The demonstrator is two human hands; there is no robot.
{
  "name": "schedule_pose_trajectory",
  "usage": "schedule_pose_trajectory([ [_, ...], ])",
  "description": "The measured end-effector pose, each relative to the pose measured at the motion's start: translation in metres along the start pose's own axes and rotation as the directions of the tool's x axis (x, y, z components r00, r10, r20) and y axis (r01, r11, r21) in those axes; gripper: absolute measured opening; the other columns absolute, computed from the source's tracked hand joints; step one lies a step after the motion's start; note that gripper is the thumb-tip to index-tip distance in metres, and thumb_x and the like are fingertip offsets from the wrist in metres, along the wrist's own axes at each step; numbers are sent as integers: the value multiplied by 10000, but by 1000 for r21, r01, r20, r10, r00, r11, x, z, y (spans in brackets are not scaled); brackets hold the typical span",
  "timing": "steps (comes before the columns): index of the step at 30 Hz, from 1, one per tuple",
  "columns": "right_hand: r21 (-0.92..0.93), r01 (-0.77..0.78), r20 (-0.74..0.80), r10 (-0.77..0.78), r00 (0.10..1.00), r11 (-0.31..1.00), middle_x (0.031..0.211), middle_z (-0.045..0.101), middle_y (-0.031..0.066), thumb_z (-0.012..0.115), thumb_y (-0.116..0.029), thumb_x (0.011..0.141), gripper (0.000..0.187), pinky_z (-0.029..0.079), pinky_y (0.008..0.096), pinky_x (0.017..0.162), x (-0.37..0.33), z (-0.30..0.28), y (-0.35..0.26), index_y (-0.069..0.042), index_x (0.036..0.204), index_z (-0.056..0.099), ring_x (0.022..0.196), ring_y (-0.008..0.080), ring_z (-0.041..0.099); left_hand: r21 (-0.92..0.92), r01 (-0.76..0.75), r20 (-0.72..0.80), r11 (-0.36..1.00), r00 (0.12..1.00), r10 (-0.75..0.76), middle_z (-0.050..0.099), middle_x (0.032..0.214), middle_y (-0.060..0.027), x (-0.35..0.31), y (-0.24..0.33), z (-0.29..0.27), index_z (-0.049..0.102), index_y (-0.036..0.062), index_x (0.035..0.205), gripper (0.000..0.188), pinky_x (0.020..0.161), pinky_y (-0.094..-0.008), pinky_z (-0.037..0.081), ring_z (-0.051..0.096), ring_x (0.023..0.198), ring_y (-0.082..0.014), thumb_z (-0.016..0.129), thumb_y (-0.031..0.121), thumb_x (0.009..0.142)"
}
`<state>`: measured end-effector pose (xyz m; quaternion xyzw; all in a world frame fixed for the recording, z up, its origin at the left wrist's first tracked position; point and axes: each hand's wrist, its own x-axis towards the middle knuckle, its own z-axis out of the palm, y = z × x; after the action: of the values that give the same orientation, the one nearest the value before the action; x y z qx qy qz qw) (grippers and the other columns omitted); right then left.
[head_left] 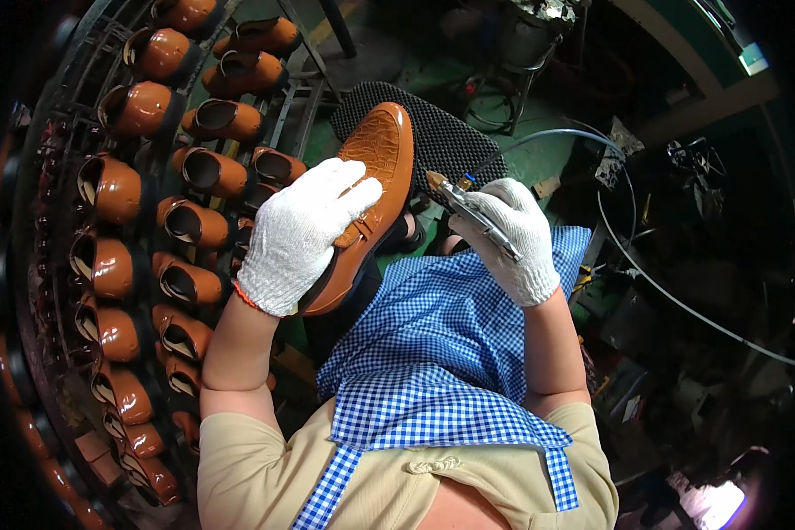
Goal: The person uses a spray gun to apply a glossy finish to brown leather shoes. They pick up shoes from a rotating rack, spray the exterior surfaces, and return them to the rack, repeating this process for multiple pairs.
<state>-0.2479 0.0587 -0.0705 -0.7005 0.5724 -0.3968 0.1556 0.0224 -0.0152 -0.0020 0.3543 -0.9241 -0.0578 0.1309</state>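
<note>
A tan-brown loafer (392, 168) with a crinkle-textured top is gripped by my left hand (304, 231), in a white knit glove with an orange cuff edge. Its toe points away from me, and my fingers lie across its upper. To the right, my right hand (509, 234), gloved in white too, is closed around a metal air blow gun (479, 217). The brownish nozzle tip of the gun points toward the shoe's side, a short gap away from it. A thin air hose (567, 132) curves off from near the gun to the right.
On my left, a metal rack (302, 119) carries many glossy brown shoes (205, 170) in rows, close to my left arm. Beyond the loafer lies a black textured mat (455, 132). A stool (523, 66) stands at the far side. A blue checked apron (450, 309) covers my lap.
</note>
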Motion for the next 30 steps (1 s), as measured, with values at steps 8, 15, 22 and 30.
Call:
schedule_pose_trajectory([
  [8,-7,9,44,-8,999,1000,967,669,102,852,-194,816,303,550,373,769,7,-3,-1,-54,1073,774,882,270,668,0,-17,9,1000,1000,17,695,1342,-143,1,-2,-1,740,95,1265,399,1068,-410,544,663,1257,-346,682,36,875],
  [15,25,-8,52,6,999,1000,931,651,67,855,-261,833,264,546,369,726,11,-4,2,-110,1035,779,837,258,654,6,-19,20,1000,1000,19,694,1336,-139,2,-2,-2,743,91,1250,397,1051,-411,555,667,1248,-339,697,45,859],
  [22,58,-59,238,44,970,997,919,636,67,831,-229,870,205,535,368,685,41,-28,13,-88,1016,799,798,229,657,25,-59,9,998,998,59,698,1330,-135,1,-8,0,746,97,1246,389,1043,-406,556,668,1246,-332,694,63,862],
  [30,177,-174,183,141,973,969,904,605,44,753,-232,956,212,496,335,730,93,-37,55,-59,1077,765,792,183,614,-6,-72,23,997,997,72,697,1344,-123,4,-14,-4,743,105,1252,394,1050,-407,552,666,1250,-332,685,56,866],
])
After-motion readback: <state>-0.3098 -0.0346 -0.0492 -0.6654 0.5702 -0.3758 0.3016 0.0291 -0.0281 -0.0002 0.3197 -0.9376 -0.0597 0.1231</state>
